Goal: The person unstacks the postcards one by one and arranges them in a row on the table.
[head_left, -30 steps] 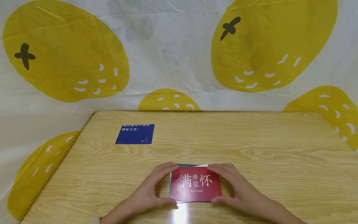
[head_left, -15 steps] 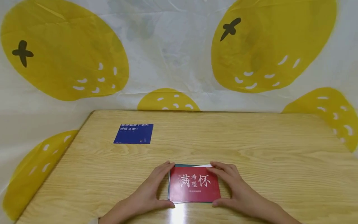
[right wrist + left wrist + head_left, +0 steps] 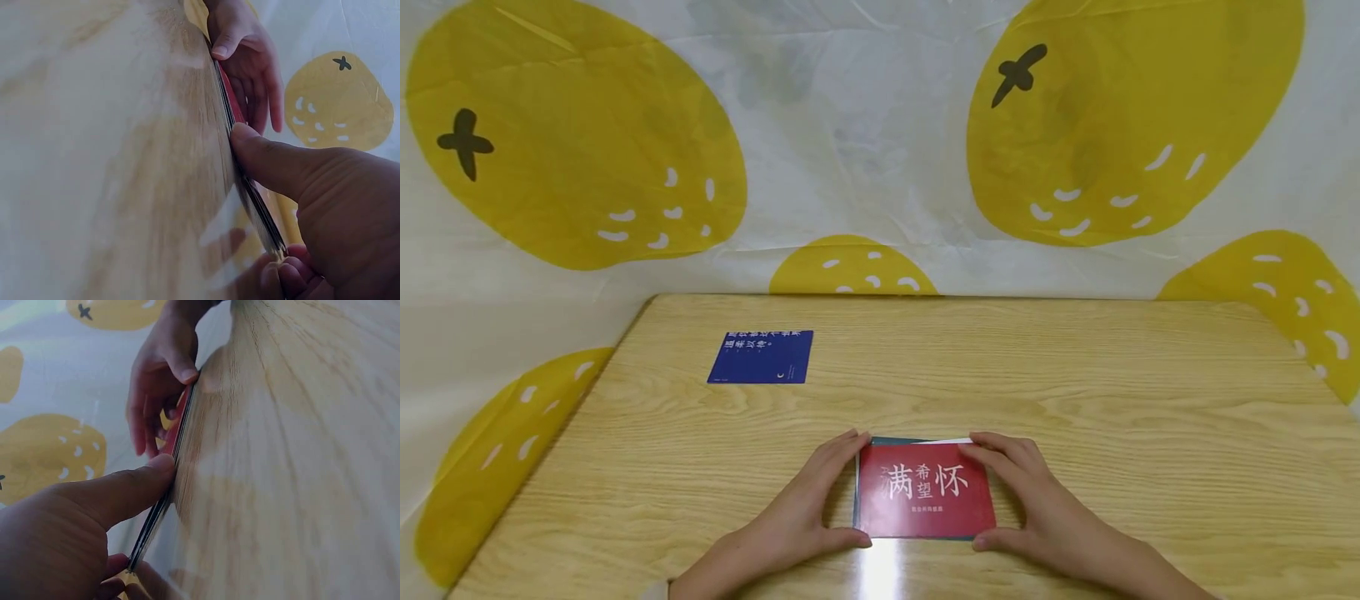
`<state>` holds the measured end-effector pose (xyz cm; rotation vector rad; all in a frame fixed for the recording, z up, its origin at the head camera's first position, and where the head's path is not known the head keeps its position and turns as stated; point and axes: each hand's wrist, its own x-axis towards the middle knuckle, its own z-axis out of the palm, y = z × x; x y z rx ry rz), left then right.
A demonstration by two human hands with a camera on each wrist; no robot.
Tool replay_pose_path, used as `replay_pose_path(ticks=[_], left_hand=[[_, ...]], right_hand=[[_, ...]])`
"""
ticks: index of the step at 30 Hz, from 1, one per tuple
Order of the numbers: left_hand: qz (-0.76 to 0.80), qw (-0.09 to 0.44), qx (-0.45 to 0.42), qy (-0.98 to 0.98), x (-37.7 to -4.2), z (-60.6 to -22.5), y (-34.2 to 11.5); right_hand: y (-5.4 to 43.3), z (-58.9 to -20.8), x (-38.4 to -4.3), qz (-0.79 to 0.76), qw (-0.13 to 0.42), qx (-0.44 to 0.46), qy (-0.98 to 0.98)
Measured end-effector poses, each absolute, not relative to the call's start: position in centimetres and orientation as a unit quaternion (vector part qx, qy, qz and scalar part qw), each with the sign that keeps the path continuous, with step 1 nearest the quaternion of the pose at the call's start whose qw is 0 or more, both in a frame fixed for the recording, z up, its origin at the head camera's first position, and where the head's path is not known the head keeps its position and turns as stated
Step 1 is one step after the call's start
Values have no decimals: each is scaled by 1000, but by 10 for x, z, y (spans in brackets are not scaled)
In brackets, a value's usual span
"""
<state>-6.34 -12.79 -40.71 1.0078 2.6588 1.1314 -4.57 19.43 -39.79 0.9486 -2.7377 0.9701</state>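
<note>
A small stack of postcards (image 3: 925, 521) lies flat near the front of the table, its top card red with white Chinese characters. Green and white edges of lower cards stick out slightly askew along the back. My left hand (image 3: 801, 504) grips the stack's left end, thumb at the near edge and fingertips at the far corner. At the other end, my right hand (image 3: 1045, 512) holds it the same way. In the left wrist view the left thumb (image 3: 147, 478) presses the layered edge; the right wrist view shows the right thumb (image 3: 262, 150) doing likewise.
Farther back on the left, a dark blue card (image 3: 762, 358) with white characters lies on the wood-grain table (image 3: 1075, 358). A white cloth (image 3: 857, 150) with large yellow fruit prints hangs behind the table and along its left side.
The right index fingertip has shifted slightly back past the red card's far edge onto the protruding white one. Both hands stay at the stack's ends; the blue card lies where it was.
</note>
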Motion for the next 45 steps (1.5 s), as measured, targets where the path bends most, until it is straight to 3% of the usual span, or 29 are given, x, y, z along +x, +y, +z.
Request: replay_pose_path(ticks=[36, 45], left_hand=[[392, -5, 353, 849, -62, -407, -125], [399, -13, 370, 839, -60, -403, -123]], right_hand=[[193, -402, -42, 339, 32, 283, -896], [192, -402, -42, 331, 60, 307, -890]])
